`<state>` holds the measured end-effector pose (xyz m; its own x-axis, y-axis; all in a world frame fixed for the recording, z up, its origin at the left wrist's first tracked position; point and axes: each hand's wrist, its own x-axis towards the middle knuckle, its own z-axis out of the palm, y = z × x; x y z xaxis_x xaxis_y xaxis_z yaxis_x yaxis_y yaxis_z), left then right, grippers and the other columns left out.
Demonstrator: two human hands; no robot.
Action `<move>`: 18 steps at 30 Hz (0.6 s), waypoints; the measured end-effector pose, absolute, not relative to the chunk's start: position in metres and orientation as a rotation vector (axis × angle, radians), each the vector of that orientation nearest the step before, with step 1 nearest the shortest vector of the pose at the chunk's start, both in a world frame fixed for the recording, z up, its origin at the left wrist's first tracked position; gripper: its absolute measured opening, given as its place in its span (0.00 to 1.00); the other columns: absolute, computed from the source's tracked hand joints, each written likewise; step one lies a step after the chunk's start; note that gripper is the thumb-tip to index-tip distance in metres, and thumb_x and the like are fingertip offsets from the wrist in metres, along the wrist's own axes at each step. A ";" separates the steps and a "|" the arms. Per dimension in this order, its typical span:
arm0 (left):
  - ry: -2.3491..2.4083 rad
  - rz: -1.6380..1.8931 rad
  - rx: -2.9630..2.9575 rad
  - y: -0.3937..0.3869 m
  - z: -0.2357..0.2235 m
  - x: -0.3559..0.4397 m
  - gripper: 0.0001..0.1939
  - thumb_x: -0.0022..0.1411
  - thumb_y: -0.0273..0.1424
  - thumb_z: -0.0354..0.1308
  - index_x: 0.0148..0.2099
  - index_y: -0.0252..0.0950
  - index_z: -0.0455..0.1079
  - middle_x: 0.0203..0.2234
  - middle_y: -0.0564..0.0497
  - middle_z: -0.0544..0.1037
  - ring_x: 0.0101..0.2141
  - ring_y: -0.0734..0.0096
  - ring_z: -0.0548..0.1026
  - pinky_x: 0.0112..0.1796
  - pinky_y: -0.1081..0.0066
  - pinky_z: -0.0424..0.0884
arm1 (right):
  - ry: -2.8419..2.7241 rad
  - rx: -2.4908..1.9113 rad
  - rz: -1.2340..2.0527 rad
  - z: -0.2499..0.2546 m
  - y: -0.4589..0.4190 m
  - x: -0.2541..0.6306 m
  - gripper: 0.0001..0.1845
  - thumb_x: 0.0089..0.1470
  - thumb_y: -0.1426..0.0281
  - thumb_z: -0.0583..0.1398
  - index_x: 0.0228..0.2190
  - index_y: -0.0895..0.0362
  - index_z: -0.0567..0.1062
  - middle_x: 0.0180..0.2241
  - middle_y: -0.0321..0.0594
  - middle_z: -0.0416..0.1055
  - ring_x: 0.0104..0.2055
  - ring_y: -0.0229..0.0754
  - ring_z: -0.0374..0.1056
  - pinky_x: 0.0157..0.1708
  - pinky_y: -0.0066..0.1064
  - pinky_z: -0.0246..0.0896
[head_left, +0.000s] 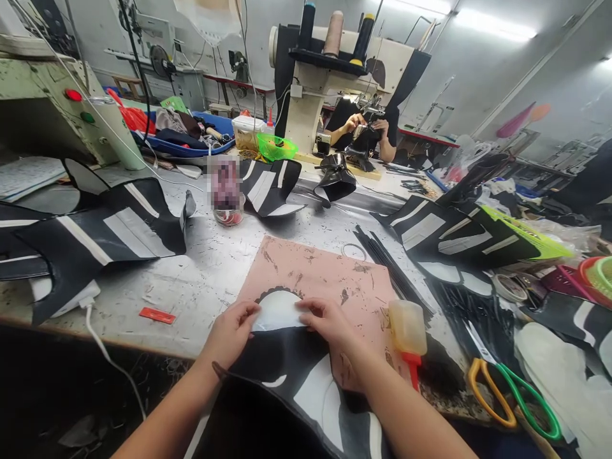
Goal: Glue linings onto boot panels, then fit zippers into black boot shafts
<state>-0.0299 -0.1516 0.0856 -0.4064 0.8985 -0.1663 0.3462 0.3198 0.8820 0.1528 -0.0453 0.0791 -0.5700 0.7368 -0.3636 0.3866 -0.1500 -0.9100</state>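
A black leather piece (296, 357) with white backing patches lies partly on a pink board (315, 274) and hangs toward me. At its far end is a rounded white patch (278, 311) with a dark scalloped rim. My left hand (239, 324) pinches this end at its left edge, thumb and fingers together. Opposite it, my right hand (322, 319) pinches the right edge of the same piece. A squeeze bottle (408, 328) with a red nozzle lies on its side right of the board.
Scissors (502, 382) with orange and green handles lie at the right, near black strips (389, 268). More black leather pieces (115, 223) rest at the left. Beyond the table, a co-worker's hands (366, 124) work at a sewing machine (310, 95). A red strip (157, 315) lies near the front edge.
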 end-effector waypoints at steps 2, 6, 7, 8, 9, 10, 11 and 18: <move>1.980 0.987 1.225 -0.151 0.085 -0.029 0.14 0.53 0.37 0.46 0.35 0.37 0.70 0.36 0.49 0.72 0.30 0.70 0.72 0.26 0.72 0.73 | -1.993 -1.281 1.639 0.083 -0.047 0.154 0.15 0.43 0.71 0.59 0.37 0.56 0.74 0.26 0.35 0.65 0.27 0.36 0.62 0.29 0.31 0.63; 2.238 0.587 1.774 -0.151 0.088 -0.024 0.12 0.55 0.31 0.47 0.37 0.37 0.71 0.36 0.47 0.73 0.34 0.64 0.73 0.33 0.66 0.71 | -2.560 -1.225 1.032 0.107 -0.046 0.160 0.14 0.46 0.72 0.58 0.38 0.54 0.73 0.33 0.38 0.66 0.34 0.40 0.64 0.36 0.33 0.60; 2.280 0.467 1.925 -0.152 0.089 -0.022 0.11 0.54 0.31 0.49 0.37 0.37 0.71 0.38 0.46 0.73 0.35 0.62 0.73 0.34 0.65 0.71 | -2.681 -1.201 0.905 0.114 -0.045 0.160 0.15 0.46 0.74 0.57 0.38 0.54 0.72 0.35 0.40 0.66 0.36 0.41 0.64 0.36 0.34 0.60; 2.303 0.372 2.068 -0.152 0.089 -0.020 0.10 0.54 0.31 0.51 0.37 0.37 0.71 0.40 0.45 0.73 0.37 0.60 0.72 0.34 0.64 0.70 | -2.772 -1.161 0.804 0.120 -0.044 0.160 0.16 0.46 0.76 0.56 0.39 0.55 0.72 0.36 0.41 0.66 0.38 0.43 0.64 0.36 0.34 0.60; 2.308 0.315 2.203 -0.153 0.089 -0.018 0.10 0.54 0.30 0.52 0.37 0.37 0.71 0.41 0.44 0.73 0.38 0.59 0.72 0.34 0.64 0.70 | -2.831 -1.087 0.726 0.124 -0.043 0.158 0.18 0.45 0.79 0.54 0.39 0.56 0.71 0.38 0.42 0.67 0.40 0.44 0.64 0.37 0.35 0.61; 2.299 0.291 2.327 -0.154 0.088 -0.017 0.10 0.55 0.28 0.51 0.38 0.37 0.71 0.43 0.45 0.73 0.39 0.59 0.72 0.35 0.64 0.69 | -2.856 -0.973 0.669 0.125 -0.042 0.154 0.20 0.45 0.81 0.53 0.40 0.57 0.70 0.41 0.44 0.67 0.43 0.44 0.64 0.40 0.35 0.61; 2.281 0.283 2.428 -0.156 0.086 -0.015 0.11 0.56 0.27 0.50 0.40 0.37 0.71 0.43 0.46 0.74 0.40 0.60 0.71 0.36 0.64 0.69 | -2.863 -0.819 0.636 0.124 -0.042 0.149 0.21 0.46 0.82 0.52 0.43 0.57 0.69 0.44 0.45 0.67 0.47 0.44 0.62 0.44 0.35 0.59; 2.080 0.403 2.329 -0.176 0.070 -0.026 0.17 0.59 0.28 0.45 0.47 0.38 0.69 0.45 0.48 0.74 0.47 0.64 0.69 0.47 0.64 0.63 | -3.056 -0.117 0.566 0.090 -0.044 0.118 0.29 0.59 0.59 0.47 0.58 0.59 0.53 0.60 0.44 0.51 0.63 0.42 0.41 0.61 0.38 0.34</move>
<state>-0.0261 -0.1760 0.0701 0.0943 0.9765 0.1940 0.9782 -0.1271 0.1643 0.1183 -0.0442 0.0900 -0.9967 0.0794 0.0173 0.0679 0.9309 -0.3588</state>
